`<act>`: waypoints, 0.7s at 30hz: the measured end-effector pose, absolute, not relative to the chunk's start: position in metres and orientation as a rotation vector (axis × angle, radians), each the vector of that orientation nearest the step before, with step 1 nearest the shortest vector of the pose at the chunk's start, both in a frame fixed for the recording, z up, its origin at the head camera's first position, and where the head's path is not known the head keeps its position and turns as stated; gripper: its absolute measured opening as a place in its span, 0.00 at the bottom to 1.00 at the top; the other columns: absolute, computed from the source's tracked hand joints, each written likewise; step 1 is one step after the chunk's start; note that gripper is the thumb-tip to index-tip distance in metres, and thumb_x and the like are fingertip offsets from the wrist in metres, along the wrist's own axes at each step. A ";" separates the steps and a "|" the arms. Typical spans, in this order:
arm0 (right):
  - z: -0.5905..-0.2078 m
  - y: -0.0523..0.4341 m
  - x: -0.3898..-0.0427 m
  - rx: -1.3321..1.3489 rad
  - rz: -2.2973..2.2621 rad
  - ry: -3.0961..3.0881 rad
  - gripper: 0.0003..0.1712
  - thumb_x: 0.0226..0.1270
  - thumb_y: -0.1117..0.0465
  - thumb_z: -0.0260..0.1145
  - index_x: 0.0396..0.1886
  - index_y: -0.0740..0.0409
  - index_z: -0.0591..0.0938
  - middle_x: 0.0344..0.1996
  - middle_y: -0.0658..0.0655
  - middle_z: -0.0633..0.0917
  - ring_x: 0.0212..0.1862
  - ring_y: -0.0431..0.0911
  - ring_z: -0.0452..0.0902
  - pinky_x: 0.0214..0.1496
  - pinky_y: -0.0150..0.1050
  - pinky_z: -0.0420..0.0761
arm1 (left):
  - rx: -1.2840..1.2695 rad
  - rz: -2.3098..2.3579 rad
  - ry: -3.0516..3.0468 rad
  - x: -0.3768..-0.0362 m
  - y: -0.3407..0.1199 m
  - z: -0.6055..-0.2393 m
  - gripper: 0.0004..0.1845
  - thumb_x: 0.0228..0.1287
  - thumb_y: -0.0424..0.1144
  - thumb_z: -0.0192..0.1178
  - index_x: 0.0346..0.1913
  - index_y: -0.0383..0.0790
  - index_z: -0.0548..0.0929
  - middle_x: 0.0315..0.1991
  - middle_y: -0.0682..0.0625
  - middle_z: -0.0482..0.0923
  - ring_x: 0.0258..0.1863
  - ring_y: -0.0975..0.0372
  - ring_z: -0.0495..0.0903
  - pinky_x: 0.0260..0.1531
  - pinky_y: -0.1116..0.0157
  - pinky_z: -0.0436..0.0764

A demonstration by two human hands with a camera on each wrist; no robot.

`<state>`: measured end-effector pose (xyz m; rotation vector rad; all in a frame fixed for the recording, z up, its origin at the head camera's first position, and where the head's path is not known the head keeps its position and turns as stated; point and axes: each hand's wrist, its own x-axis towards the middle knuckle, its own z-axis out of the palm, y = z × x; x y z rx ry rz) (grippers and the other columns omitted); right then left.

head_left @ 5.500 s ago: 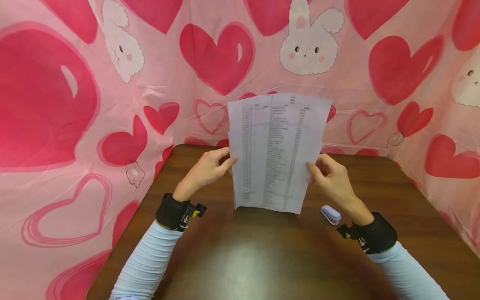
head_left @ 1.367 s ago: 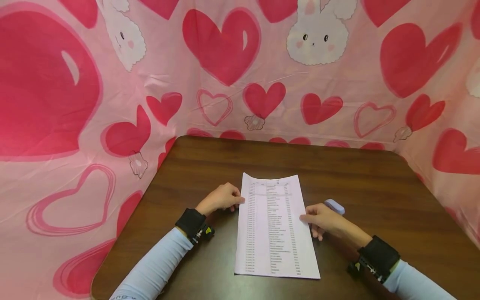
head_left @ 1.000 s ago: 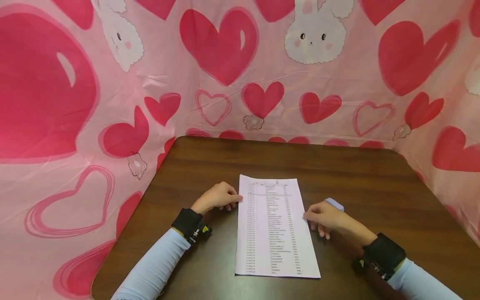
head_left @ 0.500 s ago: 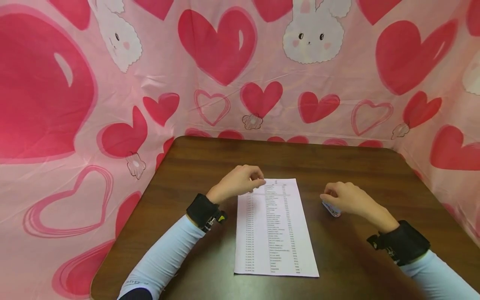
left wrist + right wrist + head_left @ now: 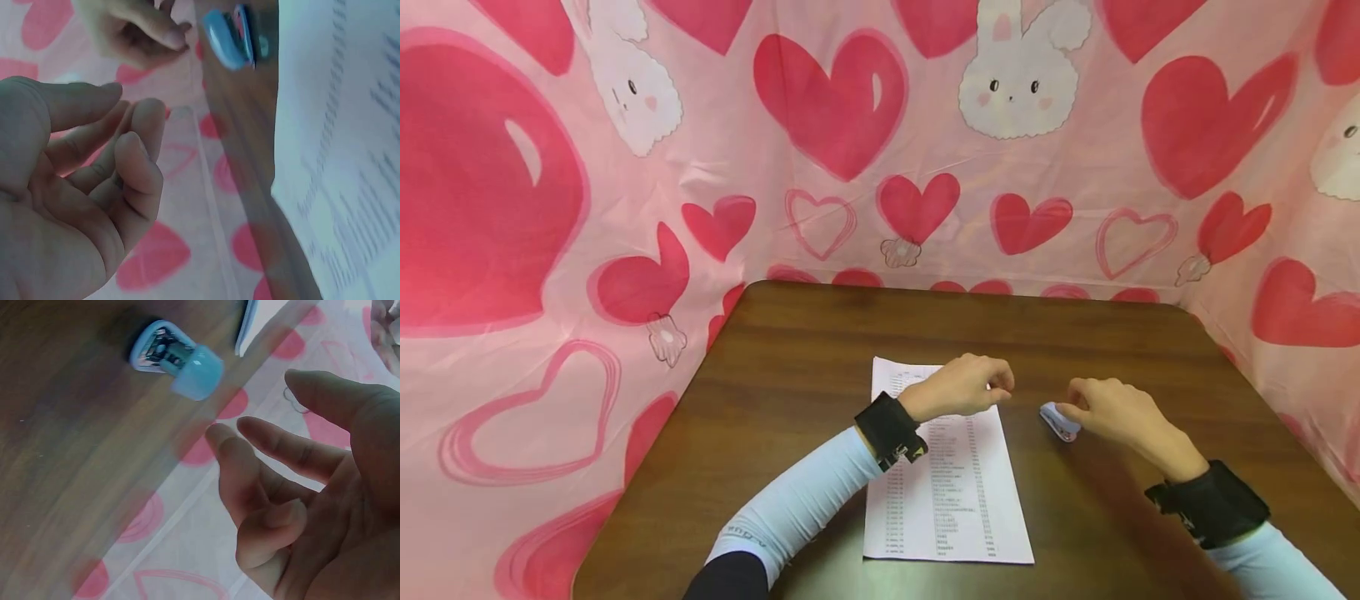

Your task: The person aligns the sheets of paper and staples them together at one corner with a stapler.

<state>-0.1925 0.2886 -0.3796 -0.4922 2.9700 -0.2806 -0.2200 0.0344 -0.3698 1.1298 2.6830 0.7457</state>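
A printed paper sheet (image 5: 947, 500) lies flat on the brown table (image 5: 805, 350). My left hand (image 5: 958, 392) is over the sheet's top right corner, fingers loosely curled and holding nothing; the left wrist view shows that hand (image 5: 94, 175) empty beside the paper (image 5: 350, 125). A small light-blue stapler (image 5: 1060, 422) lies just right of the sheet. My right hand (image 5: 1112, 408) is right beside it, fingertips close to it. In the right wrist view the stapler (image 5: 178, 359) lies apart from the relaxed fingers (image 5: 250, 462), which grip nothing.
A pink cloth with red hearts and white rabbits (image 5: 850, 108) walls the table on the left, back and right. The table's rounded far corners meet the cloth. Black wrist bands (image 5: 887, 429) sit over light-blue sleeves.
The sheets, held upright earlier, now lie flat. My left hand slid from the sheet's left edge to its top right corner. My right hand moved off the sheet's right edge to the stapler.
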 end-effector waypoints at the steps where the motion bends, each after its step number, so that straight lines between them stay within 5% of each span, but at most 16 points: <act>1: -0.381 0.290 -0.192 -0.482 -0.271 2.963 0.16 0.65 0.47 0.65 0.38 0.56 0.80 0.24 0.46 0.82 0.23 0.41 0.72 0.23 0.39 0.70 | 1.136 0.733 2.679 -0.219 0.040 -0.372 0.09 0.68 0.40 0.61 0.48 0.44 0.83 0.44 0.54 0.85 0.37 0.69 0.81 0.35 0.76 0.75; 10: -0.399 0.301 -0.197 -0.401 -0.252 2.903 0.22 0.63 0.44 0.66 0.42 0.59 0.81 0.33 0.55 0.87 0.30 0.46 0.79 0.26 0.46 0.75 | 1.091 0.560 2.721 -0.228 0.067 -0.396 0.13 0.67 0.41 0.61 0.52 0.46 0.82 0.46 0.56 0.84 0.40 0.69 0.79 0.39 0.75 0.74; 21: -0.407 0.298 -0.204 -0.434 -0.276 2.877 0.18 0.63 0.48 0.66 0.40 0.59 0.80 0.26 0.50 0.79 0.26 0.44 0.71 0.25 0.40 0.68 | 1.059 0.487 2.734 -0.233 0.084 -0.417 0.17 0.66 0.43 0.62 0.57 0.47 0.80 0.50 0.56 0.83 0.49 0.68 0.79 0.45 0.74 0.76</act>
